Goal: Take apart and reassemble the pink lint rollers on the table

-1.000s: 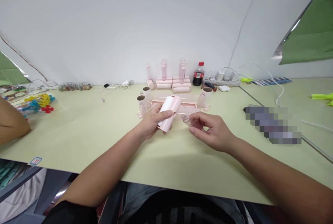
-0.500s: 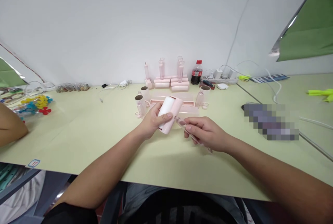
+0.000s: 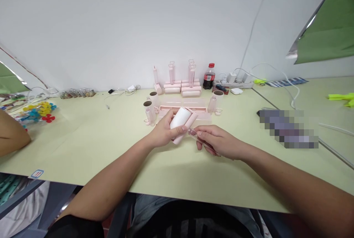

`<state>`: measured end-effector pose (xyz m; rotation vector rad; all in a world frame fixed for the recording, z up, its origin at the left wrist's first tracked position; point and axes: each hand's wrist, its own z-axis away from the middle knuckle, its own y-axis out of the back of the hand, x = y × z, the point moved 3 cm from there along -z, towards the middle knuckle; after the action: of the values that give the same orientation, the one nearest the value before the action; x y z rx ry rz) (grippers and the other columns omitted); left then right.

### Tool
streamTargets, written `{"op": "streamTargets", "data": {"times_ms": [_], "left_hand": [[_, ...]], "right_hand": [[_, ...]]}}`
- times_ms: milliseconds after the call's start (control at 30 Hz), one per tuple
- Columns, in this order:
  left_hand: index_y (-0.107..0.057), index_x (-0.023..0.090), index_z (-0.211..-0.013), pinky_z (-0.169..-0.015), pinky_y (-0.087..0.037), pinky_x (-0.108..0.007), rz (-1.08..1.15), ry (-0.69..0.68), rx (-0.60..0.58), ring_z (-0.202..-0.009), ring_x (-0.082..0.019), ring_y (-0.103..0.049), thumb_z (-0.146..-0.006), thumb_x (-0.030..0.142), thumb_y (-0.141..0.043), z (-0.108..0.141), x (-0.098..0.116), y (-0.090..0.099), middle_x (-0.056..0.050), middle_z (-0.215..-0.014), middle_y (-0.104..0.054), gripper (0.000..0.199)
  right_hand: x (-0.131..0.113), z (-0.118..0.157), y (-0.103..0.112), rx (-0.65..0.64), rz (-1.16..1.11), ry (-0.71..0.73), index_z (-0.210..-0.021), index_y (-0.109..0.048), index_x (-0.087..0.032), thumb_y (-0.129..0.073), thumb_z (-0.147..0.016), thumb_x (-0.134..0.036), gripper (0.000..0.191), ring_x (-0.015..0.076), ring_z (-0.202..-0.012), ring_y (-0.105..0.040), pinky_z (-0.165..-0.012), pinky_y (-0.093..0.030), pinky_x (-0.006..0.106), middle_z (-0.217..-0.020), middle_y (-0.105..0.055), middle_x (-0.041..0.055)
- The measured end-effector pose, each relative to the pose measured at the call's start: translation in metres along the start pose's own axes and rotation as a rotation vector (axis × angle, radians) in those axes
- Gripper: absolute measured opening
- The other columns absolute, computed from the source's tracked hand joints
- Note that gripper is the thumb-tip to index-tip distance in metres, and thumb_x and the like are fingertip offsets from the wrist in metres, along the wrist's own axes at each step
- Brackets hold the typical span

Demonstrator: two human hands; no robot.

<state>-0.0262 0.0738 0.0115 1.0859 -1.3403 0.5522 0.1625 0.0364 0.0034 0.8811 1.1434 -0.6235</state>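
Observation:
My left hand [image 3: 163, 131] is wrapped round a pink holder with a white roll [image 3: 180, 117], tilted above the table. My right hand [image 3: 217, 139] grips a clear pink handle [image 3: 203, 142], whose tip is by the holder's lower right side; whether they touch I cannot tell. Behind my hands lies an open pink case [image 3: 204, 109]. White rolls with brown cores stand at its left [image 3: 153, 99] and right [image 3: 218, 96], beside clear pink handles [image 3: 212, 104]. Assembled pink rollers [image 3: 191, 91] with upright handles are near the wall.
A cola bottle [image 3: 209, 77] stands by a power strip [image 3: 235, 84] with cables. To the right lies a blurred dark object [image 3: 287, 129]. Bagged coloured flowers [image 3: 41, 111] and another person's arm [image 3: 12, 135] are at the left of the table [image 3: 96, 146].
The held holder has turned, showing more of its white roll, and shifted slightly right and down. The handle in my right hand has tilted to a flatter angle.

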Motion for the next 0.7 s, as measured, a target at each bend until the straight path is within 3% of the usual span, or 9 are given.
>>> {"op": "streamTargets", "data": {"times_ms": [400,600,700], "left_hand": [[-0.046,0.021,-0.125,-0.078,-0.047,-0.032,0.000,0.042,-0.024,-0.100,-0.024,-0.057,-0.079,0.051,-0.066,0.002,0.000,-0.010,-0.008,-0.119,-0.058,0.059],[-0.049,0.020,-0.126,-0.082,-0.046,-0.033,-0.067,0.026,0.068,-0.103,-0.025,-0.057,-0.078,0.052,-0.068,0.002,-0.004,-0.014,-0.008,-0.121,-0.058,0.061],[-0.056,0.018,-0.120,-0.081,-0.046,-0.032,-0.010,-0.054,0.145,-0.100,-0.024,-0.058,-0.087,0.057,-0.053,-0.002,-0.006,-0.009,-0.008,-0.113,-0.062,0.052]], "right_hand": [[0.006,-0.001,0.000,0.005,0.053,-0.010,-0.076,-0.052,-0.018,-0.043,-0.093,-0.053,0.040,0.0063,-0.039,-0.044,-0.040,-0.036,0.022,-0.069,-0.061,-0.0006],[0.005,-0.005,0.002,-0.029,0.110,0.008,-0.077,-0.052,-0.018,-0.051,-0.090,-0.050,0.034,0.0066,-0.042,-0.047,-0.040,-0.036,0.020,-0.066,-0.057,-0.0026],[0.005,-0.007,0.006,0.029,0.072,0.050,-0.079,-0.054,-0.018,-0.056,-0.087,-0.047,0.031,0.0070,-0.044,-0.046,-0.041,-0.038,0.021,-0.065,-0.056,-0.0030]]}}
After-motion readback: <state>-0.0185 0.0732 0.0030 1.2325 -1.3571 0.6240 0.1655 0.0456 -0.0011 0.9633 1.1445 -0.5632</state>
